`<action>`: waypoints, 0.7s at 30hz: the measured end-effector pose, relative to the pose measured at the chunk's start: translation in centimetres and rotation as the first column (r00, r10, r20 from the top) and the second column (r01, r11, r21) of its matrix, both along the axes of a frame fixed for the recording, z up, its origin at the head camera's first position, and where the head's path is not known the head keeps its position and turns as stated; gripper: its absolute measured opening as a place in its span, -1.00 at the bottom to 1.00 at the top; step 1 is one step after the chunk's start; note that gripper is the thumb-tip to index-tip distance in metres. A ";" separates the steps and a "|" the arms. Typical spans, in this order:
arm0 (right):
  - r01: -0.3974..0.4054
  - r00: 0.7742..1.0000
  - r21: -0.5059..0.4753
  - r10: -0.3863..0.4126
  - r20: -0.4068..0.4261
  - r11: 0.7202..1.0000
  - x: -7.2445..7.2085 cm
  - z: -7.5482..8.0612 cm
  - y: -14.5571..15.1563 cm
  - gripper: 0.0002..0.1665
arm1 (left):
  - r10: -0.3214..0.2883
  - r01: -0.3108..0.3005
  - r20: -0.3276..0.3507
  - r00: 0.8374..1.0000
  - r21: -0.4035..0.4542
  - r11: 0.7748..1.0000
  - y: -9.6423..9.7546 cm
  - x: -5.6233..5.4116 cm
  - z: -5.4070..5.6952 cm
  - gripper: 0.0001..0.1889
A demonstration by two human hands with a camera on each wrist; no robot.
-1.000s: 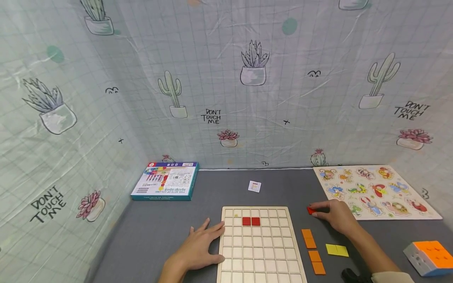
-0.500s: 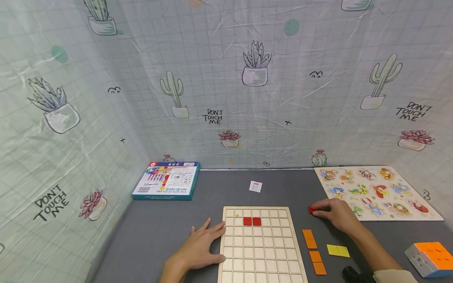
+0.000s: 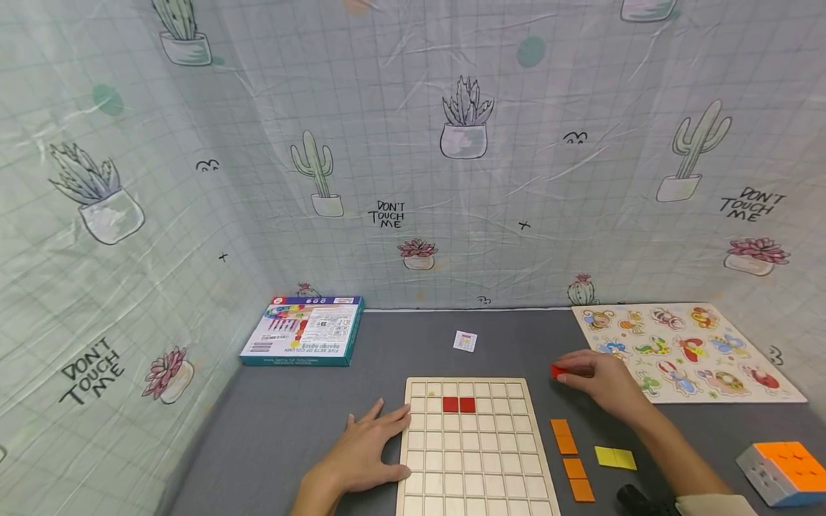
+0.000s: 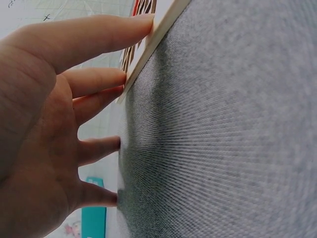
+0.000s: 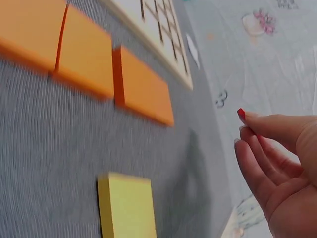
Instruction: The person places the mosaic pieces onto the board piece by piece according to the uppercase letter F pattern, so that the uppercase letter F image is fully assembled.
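the right hand (image 3: 606, 383), pinching a red tile (image 3: 556, 371), had shifted slightly toward the grid board (image 3: 455, 462), so the tile was nearer but remained off it, beside its far right corner. the left hand (image 3: 364, 450), fingers spread, touched the board's left edge.

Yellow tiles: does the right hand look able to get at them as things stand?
Probably not right away: the right hand pinches a red tile, so its grip is taken. Nothing covers the yellow tiles, though.
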State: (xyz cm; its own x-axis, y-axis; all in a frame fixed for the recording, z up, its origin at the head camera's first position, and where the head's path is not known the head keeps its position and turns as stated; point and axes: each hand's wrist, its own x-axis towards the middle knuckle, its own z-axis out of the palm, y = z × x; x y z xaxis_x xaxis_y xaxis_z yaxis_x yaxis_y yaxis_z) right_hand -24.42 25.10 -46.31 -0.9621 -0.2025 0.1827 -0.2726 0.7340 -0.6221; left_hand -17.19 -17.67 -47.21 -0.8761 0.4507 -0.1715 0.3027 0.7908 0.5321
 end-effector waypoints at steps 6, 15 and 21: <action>-0.007 1.000 -0.054 0.008 0.024 0.998 0.5 0.5 -1.9 -0.73 | 0.003 -0.003 -0.005 1.000 -0.005 1.000 0.1 0.0 0.0 -0.16; -0.062 0.995 -0.096 0.069 0.074 0.993 0.8 -0.2 -4.8 -0.79 | 0.007 -0.007 -0.007 1.000 -0.005 1.000 0.1 0.0 0.1 -0.16; -0.102 0.987 -0.148 0.118 0.108 0.984 1.1 -0.9 -6.9 -0.79 | 0.002 -0.002 -0.001 1.000 0.002 1.000 0.0 0.0 0.0 -0.16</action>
